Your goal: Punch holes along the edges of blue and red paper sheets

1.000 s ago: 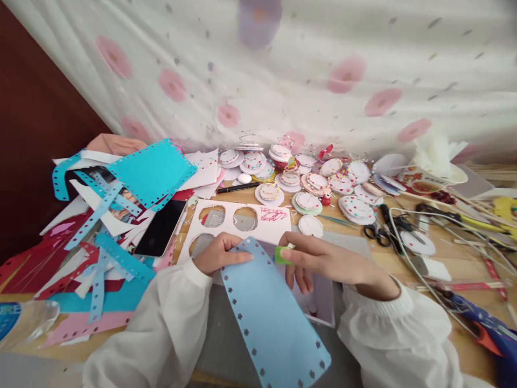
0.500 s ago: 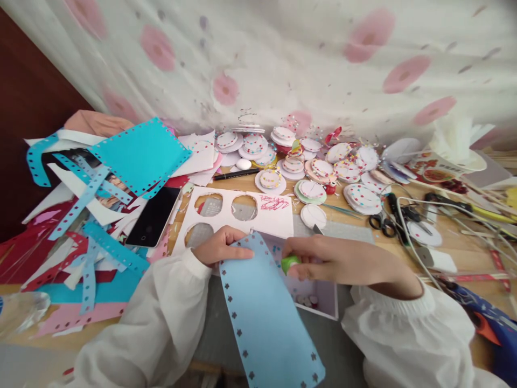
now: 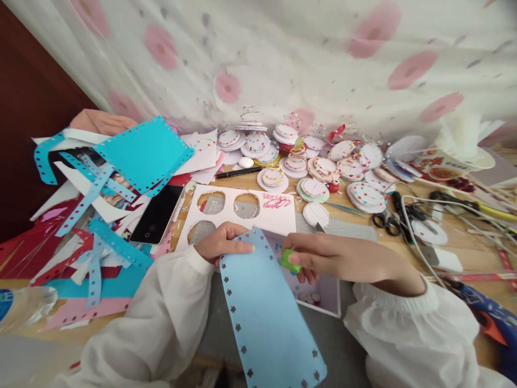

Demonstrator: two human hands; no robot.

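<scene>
1. With left hand (image 3: 220, 246), pinching the blue sheet (image 3: 266, 307) near its far end, thumb on top, probably to steady the edge over the box (image 3: 329, 288).
2. With right hand (image 3: 335, 258), clamped on the green tool (image 3: 291, 261) above the box, close beside the sheet; cannot tell whether touching it.
3. Covering the box's left side with the sheet, likely letting loose bits drop inside.
4. Placed left of the box: phone (image 3: 157, 215). Right: scissors (image 3: 385, 223), likely kept clear of the elbows. Beyond: decorated discs (image 3: 365, 197).
</scene>
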